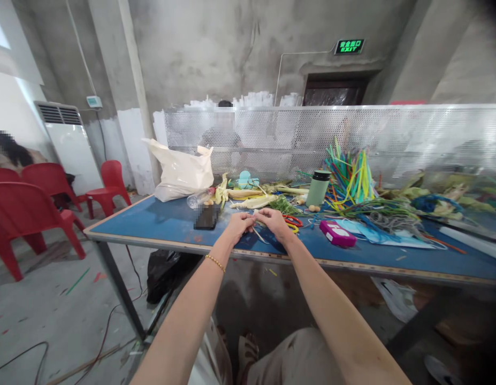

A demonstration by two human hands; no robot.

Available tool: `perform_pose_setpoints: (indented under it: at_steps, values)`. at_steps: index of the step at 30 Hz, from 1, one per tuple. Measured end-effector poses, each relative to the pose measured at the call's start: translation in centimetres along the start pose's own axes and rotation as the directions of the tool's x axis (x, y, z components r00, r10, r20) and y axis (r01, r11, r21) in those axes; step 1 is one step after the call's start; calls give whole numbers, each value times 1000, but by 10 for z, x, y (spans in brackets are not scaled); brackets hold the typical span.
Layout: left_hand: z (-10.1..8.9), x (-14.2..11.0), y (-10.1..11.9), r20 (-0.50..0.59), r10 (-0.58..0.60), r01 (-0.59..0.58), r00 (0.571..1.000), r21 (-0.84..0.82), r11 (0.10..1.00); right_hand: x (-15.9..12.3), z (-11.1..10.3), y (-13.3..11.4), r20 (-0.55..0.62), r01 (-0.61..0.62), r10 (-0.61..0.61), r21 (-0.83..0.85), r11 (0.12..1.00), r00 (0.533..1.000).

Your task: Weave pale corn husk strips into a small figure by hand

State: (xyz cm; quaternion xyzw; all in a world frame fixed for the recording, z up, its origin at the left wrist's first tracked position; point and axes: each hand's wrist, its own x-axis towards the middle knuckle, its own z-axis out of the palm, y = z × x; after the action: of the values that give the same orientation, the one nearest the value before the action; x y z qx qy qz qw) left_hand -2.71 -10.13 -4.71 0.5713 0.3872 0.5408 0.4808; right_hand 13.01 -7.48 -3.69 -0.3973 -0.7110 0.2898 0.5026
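Note:
Both hands meet over the front edge of the blue table (159, 222). My left hand (238, 225) is closed in a pinch, fingertips on a thin pale strip (259, 235). Touching it from the other side, my right hand (274, 222) pinches the same strip, whose loose end hangs below the fingers. Whether the strip is husk or some other material I cannot tell. Beside my right hand lie red and yellow loops (292, 221), like scissor handles, partly hidden. Pale corn husks (253, 202) and green leafy scraps (285, 205) lie just beyond the hands.
Left of the hands are a dark phone-like slab (206, 217), a clear bottle (197, 199) and a cream plastic bag (183, 174). Rightward stand a green flask (318, 190), a purple box (337, 233) and colourful strips (352, 174). A perforated metal screen (267, 133) runs behind.

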Motion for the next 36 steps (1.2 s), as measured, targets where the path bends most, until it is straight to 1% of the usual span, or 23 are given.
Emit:
perform_pose_setpoints:
  at_steps: [7,9,13,16,19,26,32,36]
  values:
    - [0,5,-4,-1,-44,44,999,-62,997,2,0,1,-16,-18,18,35,999,1000]
    - [0,6,-6,4,-39,40,999,-69,997,2,0,0,-17,-25,26,50,998,1000]
    - [-1,5,-7,6,-3,3,1000,-34,999,2,0,0,4,-39,39,82,996,999]
    - [-1,4,-6,-10,-5,5,1000,4,1000,1,1,1,6,-37,37,90,995,999]
    - [0,3,-4,-17,-8,8,1000,35,999,1,1,2,7,-19,18,71,997,1000]
    - [3,-1,1,-23,10,-8,1000,78,997,0,0,1,9,25,-24,-56,998,1000]
    - [3,-2,2,16,39,-40,999,77,996,1,0,1,17,31,-30,-88,996,999]
    - [2,0,0,38,48,-52,998,88,995,3,0,5,2,24,-24,-79,997,1000]
